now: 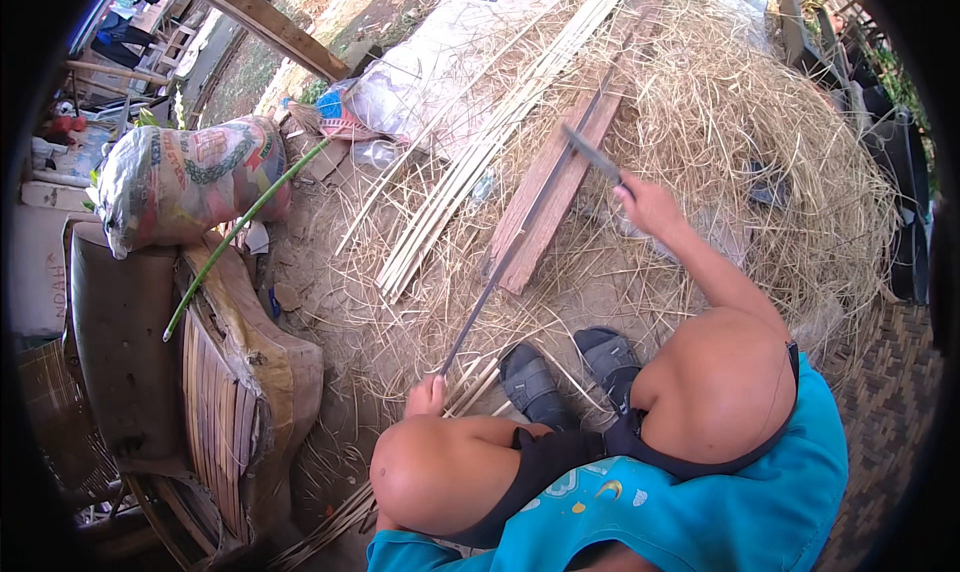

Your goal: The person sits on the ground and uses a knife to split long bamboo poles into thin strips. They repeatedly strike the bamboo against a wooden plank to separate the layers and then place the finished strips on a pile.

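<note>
The pale straw heap (pixel 800 172) fills the ground from twelve round to three o'clock, heaped highest at two. Between eight and nine o'clock stands a worn seat with a dark cushion (pixel 130 342) and a slatted, wood-framed side (pixel 222 422). A stuffed, printed sack (pixel 200 177) lies above it, between nine and ten. The reddish wooden plank (pixel 558 212) slants through one o'clock, its near end close to the centre. Just beside it, at twelve, lies the bundle of pale strips (pixel 467 187), roughly parallel. The long dark strip (pixel 480 307) runs from seven o'clock up through the middle and along the plank toward one. A green stem (pixel 245 224) slants between nine and ten, in front of the sack and the seat. Two dark sandals (pixel 535 377) are on the person's feet, between five and six. The knife (pixel 597 156) is at half past one, its blade aimed toward ten and crossing over the dark strip; whether they touch, I cannot tell. The right hand (pixel 652 208), at two, is closed round the knife's handle. The left hand (pixel 425 397), at seven and partly behind the knee, grasps the dark strip's near end.
</note>
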The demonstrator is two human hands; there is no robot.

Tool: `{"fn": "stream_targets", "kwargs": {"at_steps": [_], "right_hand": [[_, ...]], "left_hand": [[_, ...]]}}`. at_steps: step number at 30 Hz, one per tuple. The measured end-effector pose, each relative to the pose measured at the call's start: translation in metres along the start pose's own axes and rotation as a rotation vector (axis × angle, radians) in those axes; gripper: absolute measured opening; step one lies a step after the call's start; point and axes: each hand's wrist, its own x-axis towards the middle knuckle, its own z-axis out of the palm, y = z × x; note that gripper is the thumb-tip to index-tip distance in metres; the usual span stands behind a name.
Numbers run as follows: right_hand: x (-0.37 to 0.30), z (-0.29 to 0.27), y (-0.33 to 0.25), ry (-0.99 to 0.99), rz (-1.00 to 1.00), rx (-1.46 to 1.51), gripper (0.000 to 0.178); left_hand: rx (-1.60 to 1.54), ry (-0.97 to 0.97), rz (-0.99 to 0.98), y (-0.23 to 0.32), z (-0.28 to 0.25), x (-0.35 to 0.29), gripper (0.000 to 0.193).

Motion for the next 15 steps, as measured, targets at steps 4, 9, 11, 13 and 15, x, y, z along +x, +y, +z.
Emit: {"fn": "stream_targets", "kwargs": {"at_steps": [4,9,11,13,15], "right_hand": [[-0.058,0.076,-0.030,0.004,-0.387,0.007,0.050],[-0.047,0.066,-0.026,0.035,-0.316,0.001,0.047],[-0.041,0.063,-0.029,0.021,-0.295,-0.026,0.046],[-0.046,0.062,-0.030,-0.002,-0.409,-0.130,0.044],[-0.022,0.054,0.001,0.100,-0.437,-0.117,0.041]], "left_hand": [[0.223,0.075,0.293,0.094,0.037,0.092,0.043],[0.299,0.027,0.313,0.084,0.040,0.098,0.043],[0.299,0.058,0.337,0.076,0.042,0.096,0.042],[0.313,0.053,0.268,0.077,0.043,0.088,0.042],[0.359,0.014,0.199,0.054,0.034,0.060,0.041]]}}
